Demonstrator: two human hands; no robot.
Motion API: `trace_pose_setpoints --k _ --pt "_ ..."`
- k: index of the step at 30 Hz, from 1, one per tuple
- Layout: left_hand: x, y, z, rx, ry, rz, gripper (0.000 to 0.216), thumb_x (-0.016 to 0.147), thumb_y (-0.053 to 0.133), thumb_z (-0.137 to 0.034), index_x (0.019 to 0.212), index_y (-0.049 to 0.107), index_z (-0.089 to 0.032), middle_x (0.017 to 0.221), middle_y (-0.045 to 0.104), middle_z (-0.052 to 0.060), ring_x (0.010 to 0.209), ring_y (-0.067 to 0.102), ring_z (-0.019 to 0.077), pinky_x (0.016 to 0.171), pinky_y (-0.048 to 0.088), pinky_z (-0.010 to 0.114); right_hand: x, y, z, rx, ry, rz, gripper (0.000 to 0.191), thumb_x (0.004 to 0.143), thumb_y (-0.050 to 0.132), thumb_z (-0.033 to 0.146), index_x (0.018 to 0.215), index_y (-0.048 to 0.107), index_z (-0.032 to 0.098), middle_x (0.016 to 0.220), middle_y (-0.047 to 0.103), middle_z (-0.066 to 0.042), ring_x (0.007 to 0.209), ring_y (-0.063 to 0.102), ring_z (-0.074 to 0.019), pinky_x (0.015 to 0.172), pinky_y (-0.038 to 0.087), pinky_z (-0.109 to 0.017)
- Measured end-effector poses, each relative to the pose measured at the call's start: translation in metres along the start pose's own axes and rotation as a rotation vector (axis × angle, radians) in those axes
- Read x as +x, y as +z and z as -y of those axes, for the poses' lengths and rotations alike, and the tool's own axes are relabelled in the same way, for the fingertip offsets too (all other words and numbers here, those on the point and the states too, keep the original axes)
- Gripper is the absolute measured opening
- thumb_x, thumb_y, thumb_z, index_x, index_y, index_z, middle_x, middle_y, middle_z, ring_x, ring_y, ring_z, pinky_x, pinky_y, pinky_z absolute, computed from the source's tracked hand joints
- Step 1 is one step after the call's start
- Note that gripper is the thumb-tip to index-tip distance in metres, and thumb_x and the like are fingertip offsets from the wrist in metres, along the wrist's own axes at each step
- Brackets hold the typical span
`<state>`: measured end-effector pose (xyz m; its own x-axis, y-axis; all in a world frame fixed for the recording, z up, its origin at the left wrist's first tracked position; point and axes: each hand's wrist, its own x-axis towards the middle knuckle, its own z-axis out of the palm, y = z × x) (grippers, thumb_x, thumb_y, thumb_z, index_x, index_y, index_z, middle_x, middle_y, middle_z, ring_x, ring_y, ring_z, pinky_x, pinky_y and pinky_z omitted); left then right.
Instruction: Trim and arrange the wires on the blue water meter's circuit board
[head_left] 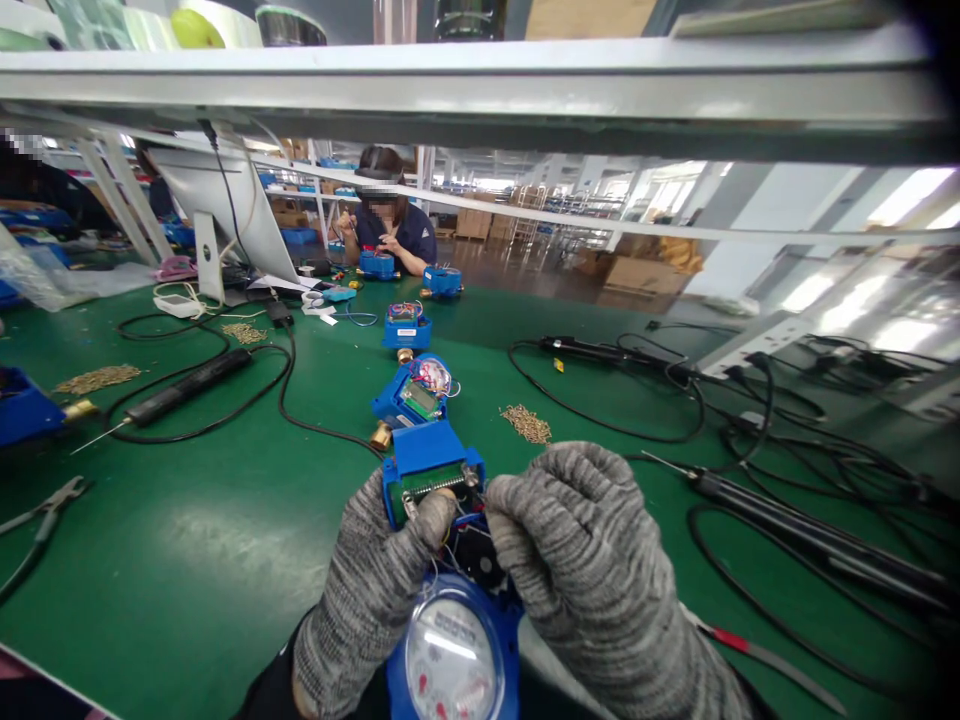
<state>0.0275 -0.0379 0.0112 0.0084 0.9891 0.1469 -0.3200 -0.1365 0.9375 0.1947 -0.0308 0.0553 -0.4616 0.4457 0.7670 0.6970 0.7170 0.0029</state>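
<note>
The left hand (367,570) is closed around the upper part of the meter (454,650), thumb over its board (456,477); the right hand (581,540) has its fingers curled together at the wires (469,518), and whether they pinch one cannot be told; the green counter (217,540) spreads beyond; the meter is low between the hands, dial upward; a black driver (795,525) lies to the right, pliers (46,522) at far left, and screws (527,424) past the right hand.

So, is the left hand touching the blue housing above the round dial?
Touching: the head view shows the left hand gripping the blue housing, thumb over its front.
</note>
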Motion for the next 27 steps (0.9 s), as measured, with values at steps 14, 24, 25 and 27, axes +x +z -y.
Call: trace_pose_setpoints --k 14,24,25,27 --pt "0.004 -0.008 0.003 -0.153 -0.086 0.035 0.027 0.083 0.068 -0.03 0.108 0.071 -0.022 0.109 0.073 0.004 0.106 0.066 0.0215 0.1 0.048 0.034 -0.002 0.008 -0.032 0.866 0.609 0.381 0.005 0.084 0.063 0.023 0.081 0.063 0.019 0.078 0.062 0.004 0.072 0.057 -0.0124 0.064 0.045 -0.022" --pt "0.006 -0.008 0.009 -0.289 -0.153 0.059 0.038 0.08 0.07 -0.028 0.117 0.069 -0.021 0.104 0.074 0.006 0.102 0.068 0.025 0.091 0.054 0.033 -0.004 0.007 -0.041 1.128 0.649 0.498 0.015 0.088 0.065 0.032 0.085 0.063 0.017 0.077 0.06 0.001 0.07 0.054 -0.0122 0.063 0.044 -0.022" --pt "0.006 -0.009 0.01 -0.288 -0.15 0.059 0.036 0.08 0.069 -0.028 0.116 0.069 -0.021 0.104 0.074 0.006 0.102 0.067 0.0249 0.092 0.054 0.033 -0.003 0.006 -0.041 1.142 0.643 0.514 0.015 0.089 0.064 0.032 0.085 0.063 0.017 0.076 0.059 0.002 0.069 0.053 -0.0119 0.062 0.043 -0.022" --pt "0.006 -0.011 0.013 -0.274 -0.149 0.065 0.033 0.081 0.068 -0.028 0.113 0.07 -0.021 0.107 0.073 0.006 0.105 0.066 0.0255 0.095 0.052 0.034 0.0 0.004 -0.04 1.142 0.622 0.524 0.015 0.091 0.062 0.031 0.085 0.062 0.017 0.075 0.058 0.002 0.068 0.052 -0.0113 0.061 0.043 -0.022"
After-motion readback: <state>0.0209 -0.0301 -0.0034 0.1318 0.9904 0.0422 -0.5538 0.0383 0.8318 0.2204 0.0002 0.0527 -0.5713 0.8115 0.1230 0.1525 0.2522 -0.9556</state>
